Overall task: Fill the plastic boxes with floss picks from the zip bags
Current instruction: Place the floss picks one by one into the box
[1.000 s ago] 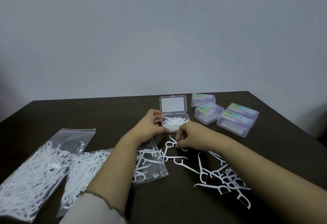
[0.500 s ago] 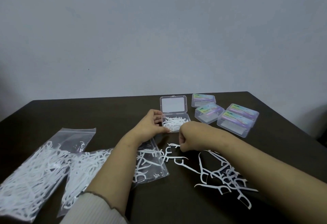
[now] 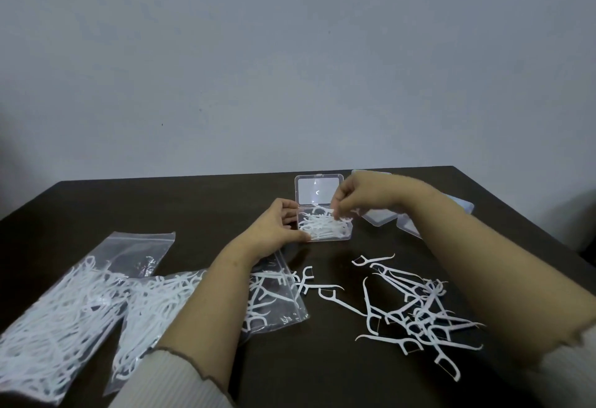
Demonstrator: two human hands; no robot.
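Head view: the left hand (image 3: 274, 227) grips the open plastic box (image 3: 325, 228) by its left edge, while the right hand (image 3: 358, 196) pinches floss picks (image 3: 322, 227) over it — more loose picks (image 3: 416, 314) and two zip bags (image 3: 80, 304) lie on the dark desk (image 3: 209, 201).

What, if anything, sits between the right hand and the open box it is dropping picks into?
Nothing visible. The right hand hangs right over the open box, whose lid is folded back. The left hand grips only the box's left edge, off the drop path.
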